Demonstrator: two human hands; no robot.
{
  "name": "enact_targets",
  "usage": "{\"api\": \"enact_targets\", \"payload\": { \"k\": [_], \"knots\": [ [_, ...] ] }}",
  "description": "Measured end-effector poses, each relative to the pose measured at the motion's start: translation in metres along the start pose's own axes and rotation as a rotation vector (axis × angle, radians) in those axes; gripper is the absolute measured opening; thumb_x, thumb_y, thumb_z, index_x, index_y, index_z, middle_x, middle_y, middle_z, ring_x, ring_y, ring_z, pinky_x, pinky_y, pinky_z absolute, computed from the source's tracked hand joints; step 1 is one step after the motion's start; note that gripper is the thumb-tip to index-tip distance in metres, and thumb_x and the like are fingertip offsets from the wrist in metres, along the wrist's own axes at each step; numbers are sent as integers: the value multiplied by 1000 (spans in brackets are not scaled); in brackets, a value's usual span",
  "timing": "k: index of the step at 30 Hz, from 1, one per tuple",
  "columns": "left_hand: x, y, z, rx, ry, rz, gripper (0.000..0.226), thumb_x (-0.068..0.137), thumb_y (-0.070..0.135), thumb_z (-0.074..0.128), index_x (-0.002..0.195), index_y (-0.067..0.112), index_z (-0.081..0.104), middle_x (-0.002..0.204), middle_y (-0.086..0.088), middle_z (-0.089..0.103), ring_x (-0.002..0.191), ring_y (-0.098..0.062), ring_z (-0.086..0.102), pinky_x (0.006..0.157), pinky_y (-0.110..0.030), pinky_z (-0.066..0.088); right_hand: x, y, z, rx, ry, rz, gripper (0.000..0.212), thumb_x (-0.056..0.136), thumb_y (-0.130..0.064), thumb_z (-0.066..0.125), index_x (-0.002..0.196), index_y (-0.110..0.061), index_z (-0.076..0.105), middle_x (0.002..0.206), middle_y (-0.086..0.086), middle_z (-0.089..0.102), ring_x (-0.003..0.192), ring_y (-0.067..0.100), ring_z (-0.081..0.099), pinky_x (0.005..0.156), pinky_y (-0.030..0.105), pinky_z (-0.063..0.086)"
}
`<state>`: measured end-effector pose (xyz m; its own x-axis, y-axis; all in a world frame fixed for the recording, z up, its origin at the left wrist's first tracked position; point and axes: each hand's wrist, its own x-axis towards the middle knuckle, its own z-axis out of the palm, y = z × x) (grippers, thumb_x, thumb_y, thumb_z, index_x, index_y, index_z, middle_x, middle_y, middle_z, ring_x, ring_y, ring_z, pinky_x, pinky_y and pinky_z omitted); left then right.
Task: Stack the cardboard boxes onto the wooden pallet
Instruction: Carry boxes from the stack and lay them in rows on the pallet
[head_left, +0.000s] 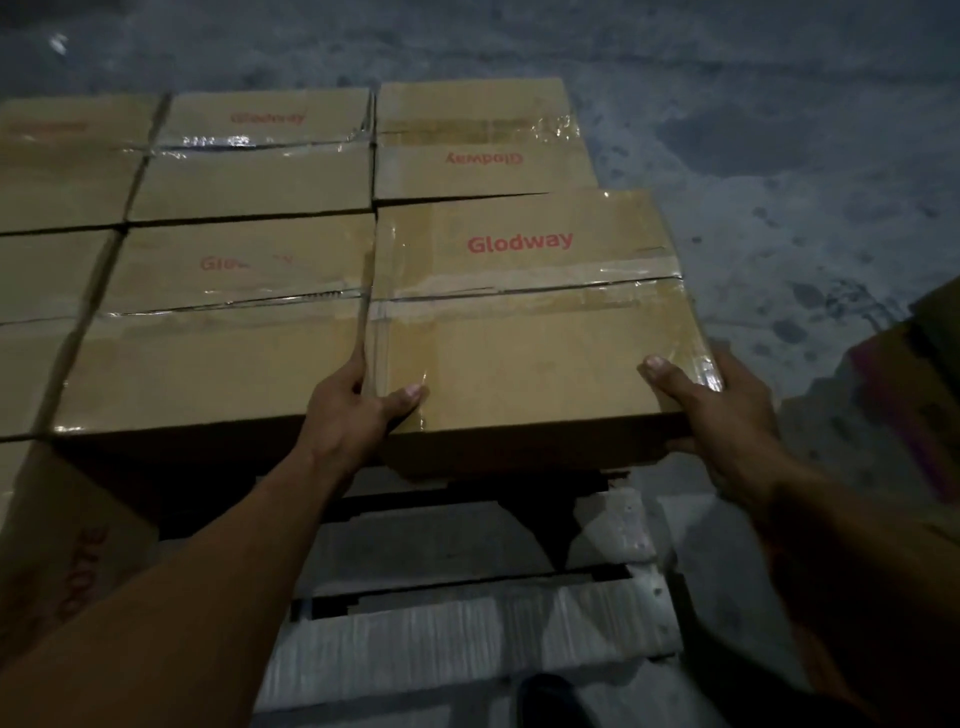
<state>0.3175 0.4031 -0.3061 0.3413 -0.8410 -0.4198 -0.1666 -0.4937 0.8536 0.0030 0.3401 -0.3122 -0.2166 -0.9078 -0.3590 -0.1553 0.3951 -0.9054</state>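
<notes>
Glodway box (519, 312) is gripped at its near corners by left hand (358, 410) and right hand (722, 410), thumbs on top. It is seated beside the stacked boxes (244, 291). Pallet (467, 639) boards are seen below. Layer is judged nearly filled; a box at the right edge (914, 374) is left unstacked.

The rectangular brown cardboard box with the red Glodway print (524, 343) was matt, plain paperboard. A strip of clear glossy plastic tape (597, 280) sealed its seam, wrinkled and catching the light. The pale wooden pallet slats (457, 639) looked rough and unfinished. The grey concrete floor (779, 130) was dull, mottled and coarse.
</notes>
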Motion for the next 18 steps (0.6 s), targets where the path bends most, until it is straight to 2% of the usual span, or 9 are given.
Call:
{"api": "enact_targets", "payload": {
  "k": [3,4,7,9,11,13,14,16,18],
  "knots": [
    [23,7,1,62,41,-10,66,85,22,77,145,20,51,120,0,63,95,-11,61,69,-10,50,32,-3,15,24,-44,12,51,79,-40,82,126,-37,63,114,-4,70,103,26,67,74,57,60],
    [31,8,0,87,51,-15,67,84,28,79,145,21,52,120,0,64,96,-13,62,71,-11,51,41,-4,20,30,-58,17,51,79,-39,81,127,-36,63,114,-4,70,103,26,67,74,58,60],
    [57,7,0,168,106,-23,79,65,55,80,137,27,59,119,0,69,108,-26,64,96,-39,54,64,-4,34,52,-92,40,41,82,-34,80,121,-35,65,109,-7,71,100,22,68,71,55,61],
    [73,4,3,214,128,-11,81,60,60,76,133,29,61,118,1,70,110,-28,64,102,-46,50,73,-3,40,74,-94,51,31,83,-30,79,110,-41,65,104,-11,71,96,17,69,69,48,62],
    [87,-4,7,268,150,-2,83,57,67,72,130,30,61,119,2,69,113,-30,62,105,-49,45,81,3,45,76,-115,47,31,85,-28,78,108,-42,64,104,-12,70,95,15,69,67,45,62],
    [97,-14,11,289,177,-17,80,54,73,70,122,32,63,115,0,70,110,-34,62,100,-51,48,85,9,47,81,-126,61,35,85,-28,78,115,-38,63,108,-10,70,97,16,69,68,45,62],
    [98,-17,15,311,199,-37,71,53,74,68,108,31,64,111,-5,69,106,-38,62,95,-53,51,86,12,48,78,-122,68,37,85,-29,78,118,-36,62,109,-8,70,98,16,69,68,45,62],
    [105,-28,19,352,234,-76,55,49,75,65,77,29,53,103,-19,65,99,-50,59,84,-59,53,89,19,49,69,-126,75,38,85,-29,77,120,-34,62,108,-9,70,97,15,70,69,44,62],
    [103,-24,23,383,259,-97,55,48,75,67,74,29,52,106,-24,63,99,-52,58,82,-61,51,90,24,50,63,-137,75,34,86,-28,77,116,-36,63,105,-11,72,95,13,71,70,42,62]
  ]
}}
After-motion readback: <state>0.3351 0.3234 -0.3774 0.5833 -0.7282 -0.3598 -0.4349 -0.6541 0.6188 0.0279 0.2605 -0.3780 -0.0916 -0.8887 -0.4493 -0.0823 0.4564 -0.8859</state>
